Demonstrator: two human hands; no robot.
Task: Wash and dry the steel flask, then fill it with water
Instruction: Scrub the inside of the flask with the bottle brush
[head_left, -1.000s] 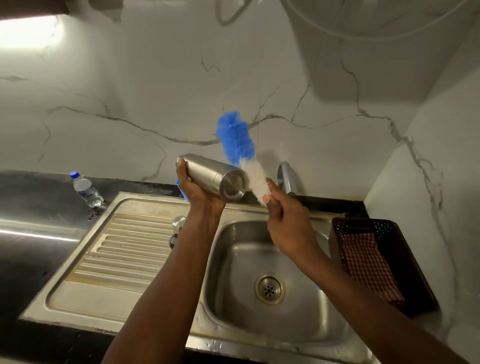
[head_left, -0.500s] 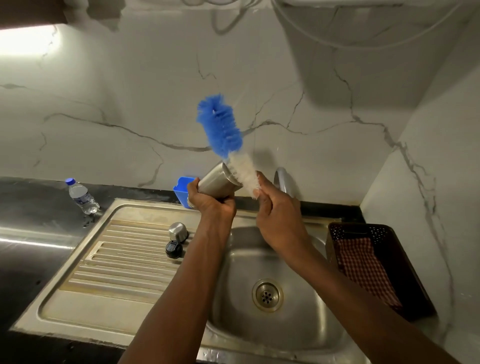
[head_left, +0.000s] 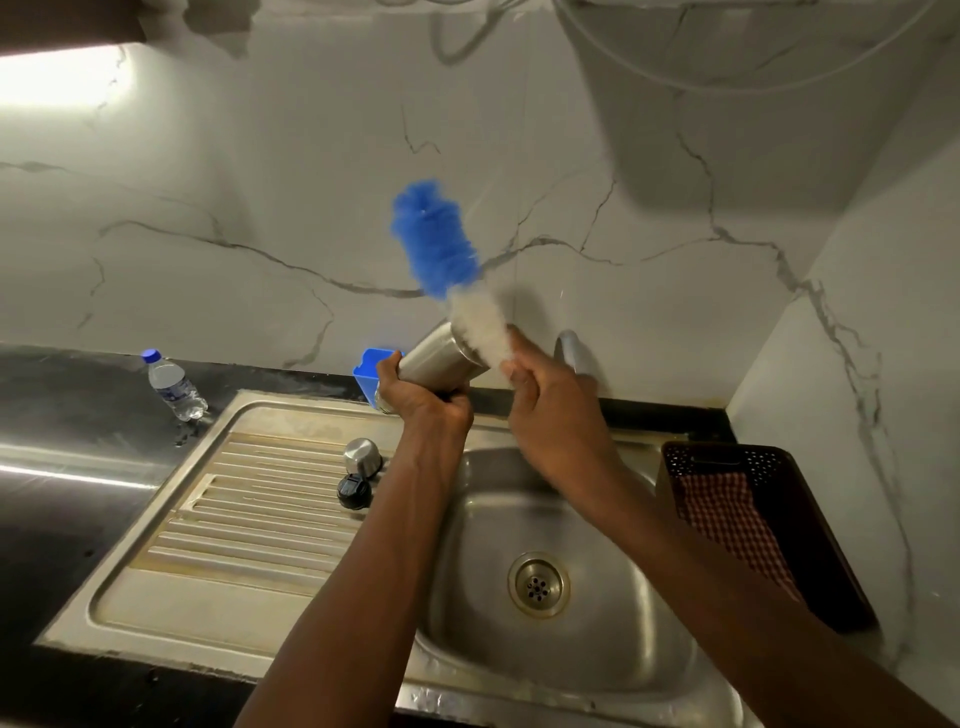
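My left hand (head_left: 426, 402) grips the steel flask (head_left: 441, 358) above the sink basin (head_left: 561, 649), with the flask tilted and its mouth pointing up and to the right. My right hand (head_left: 550, 410) holds a bottle brush (head_left: 447, 260) with blue and white bristles. The brush points up and to the left, and its white part lies against the flask's mouth. The brush handle is hidden in my fist. The flask's steel cup (head_left: 362, 456) and black stopper (head_left: 354, 491) lie on the drainboard (head_left: 249, 519).
The tap (head_left: 571, 353) stands behind my right hand. A blue container (head_left: 369, 376) sits behind the flask. A small plastic water bottle (head_left: 174, 384) is on the dark counter at left. A dark basket (head_left: 810, 519) holding a checked cloth (head_left: 727, 519) sits right of the sink.
The flask has swung from lying nearly level to tilting mouth-up, and both hands have shifted slightly. The brush has tipped further left above the flask's mouth.
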